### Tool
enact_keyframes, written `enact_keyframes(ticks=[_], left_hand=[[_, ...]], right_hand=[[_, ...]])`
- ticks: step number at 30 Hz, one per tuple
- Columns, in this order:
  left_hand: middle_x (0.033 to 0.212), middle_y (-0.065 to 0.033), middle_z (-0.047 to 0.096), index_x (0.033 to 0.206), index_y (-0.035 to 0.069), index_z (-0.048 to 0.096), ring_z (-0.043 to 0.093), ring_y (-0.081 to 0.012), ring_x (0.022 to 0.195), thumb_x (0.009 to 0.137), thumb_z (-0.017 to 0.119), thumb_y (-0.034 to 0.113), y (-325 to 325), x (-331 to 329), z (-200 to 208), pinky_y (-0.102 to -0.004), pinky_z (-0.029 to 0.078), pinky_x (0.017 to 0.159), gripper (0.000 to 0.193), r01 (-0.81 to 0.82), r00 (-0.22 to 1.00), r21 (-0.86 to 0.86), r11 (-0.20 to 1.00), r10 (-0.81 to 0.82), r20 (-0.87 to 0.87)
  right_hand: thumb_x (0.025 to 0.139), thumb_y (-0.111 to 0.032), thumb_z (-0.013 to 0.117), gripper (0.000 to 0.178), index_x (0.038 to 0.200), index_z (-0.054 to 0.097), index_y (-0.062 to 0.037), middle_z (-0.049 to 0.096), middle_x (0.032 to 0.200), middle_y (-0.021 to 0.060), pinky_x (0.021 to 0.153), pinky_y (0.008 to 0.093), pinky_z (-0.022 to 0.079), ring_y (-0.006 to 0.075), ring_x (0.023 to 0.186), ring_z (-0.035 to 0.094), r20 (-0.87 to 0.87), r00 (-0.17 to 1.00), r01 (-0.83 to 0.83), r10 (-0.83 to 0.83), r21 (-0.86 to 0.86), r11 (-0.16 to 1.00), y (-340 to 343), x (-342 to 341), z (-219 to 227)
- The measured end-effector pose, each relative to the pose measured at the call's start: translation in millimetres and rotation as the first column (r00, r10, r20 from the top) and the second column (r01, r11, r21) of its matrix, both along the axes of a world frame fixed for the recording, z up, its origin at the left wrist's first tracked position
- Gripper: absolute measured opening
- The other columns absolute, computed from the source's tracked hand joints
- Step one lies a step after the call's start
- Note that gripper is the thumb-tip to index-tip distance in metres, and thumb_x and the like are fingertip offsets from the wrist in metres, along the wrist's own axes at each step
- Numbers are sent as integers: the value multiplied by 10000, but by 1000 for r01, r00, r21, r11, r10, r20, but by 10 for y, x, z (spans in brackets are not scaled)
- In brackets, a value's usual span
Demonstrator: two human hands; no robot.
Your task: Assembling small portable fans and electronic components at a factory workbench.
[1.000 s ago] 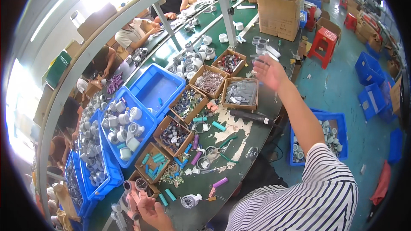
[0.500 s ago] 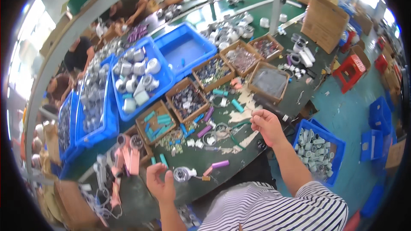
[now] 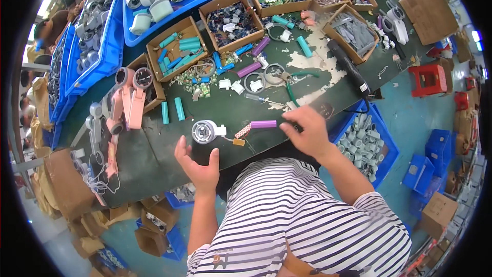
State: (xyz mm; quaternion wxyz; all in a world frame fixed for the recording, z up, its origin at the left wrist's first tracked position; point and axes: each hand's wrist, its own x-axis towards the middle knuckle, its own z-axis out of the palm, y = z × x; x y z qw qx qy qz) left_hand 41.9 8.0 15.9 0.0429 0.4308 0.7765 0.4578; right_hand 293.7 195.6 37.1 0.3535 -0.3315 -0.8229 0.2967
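A round white and grey fan head [image 3: 204, 132] lies near the table's front edge, a white connector piece on its right side. Wires run from it to a small orange-brown board [image 3: 239, 142] and a purple cylindrical battery [image 3: 263, 124] with a red-and-white patterned strip at its left end. My left hand [image 3: 199, 166] is open just below the fan head, thumb and fingers spread, holding nothing. To the right of the battery, my right hand [image 3: 307, 132] hovers with thumb and forefinger apart and nothing visible between them.
Behind lie pliers [image 3: 291, 92] with green handles, grey rings and teal batteries [image 3: 304, 46]. Cardboard boxes of parts [image 3: 230, 20] and blue bins [image 3: 169, 0] line the back. Pink fans [image 3: 134, 97] stand left; a black cylindrical tool [image 3: 348, 66] lies right. A blue bin [image 3: 366, 146] stands beyond the table edge.
The view has tilted downward. My right hand has come left and nearer the purple battery, its pinched fingers now parted. My left hand remains open by the fan head.
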Motion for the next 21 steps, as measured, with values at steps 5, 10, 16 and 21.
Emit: enact_keyframes(ticks=[5,10,16,21], left_hand=[[1446,-185,450,1496,-4,372,459,-318,1354,830,791,153,46,52,-25,-431,396,1099,802,-26,999,-89,996,29,27],[1447,-170,436,1493,4,378,457,-303,1356,847,763,144,25,24,-39,-416,407,1085,765,-29,995,-25,999,31,91],[1445,-182,429,1486,-10,378,462,-318,1327,856,759,197,60,69,-90,-425,434,1045,765,-12,998,-13,1000,13,65],[1435,-199,442,1469,-34,385,484,-334,1310,886,718,253,-107,-10,-149,-425,436,1038,730,-112,989,22,993,109,103]], right_hand=[[804,-214,796,396,1158,701,-64,678,1022,84,847,392,527,283,957,642,238,963,-153,126,96,984,-144,-225,-20],[827,-235,785,402,1180,687,-69,674,1014,77,818,373,525,258,939,633,167,978,-143,127,90,986,-83,-415,-24],[901,-305,697,305,1168,693,-157,590,986,74,774,410,490,253,947,594,447,890,-166,90,134,977,210,-653,-89],[875,-300,708,259,1105,706,-181,584,961,81,761,401,486,269,949,599,396,917,-147,54,210,967,557,-675,-145]])
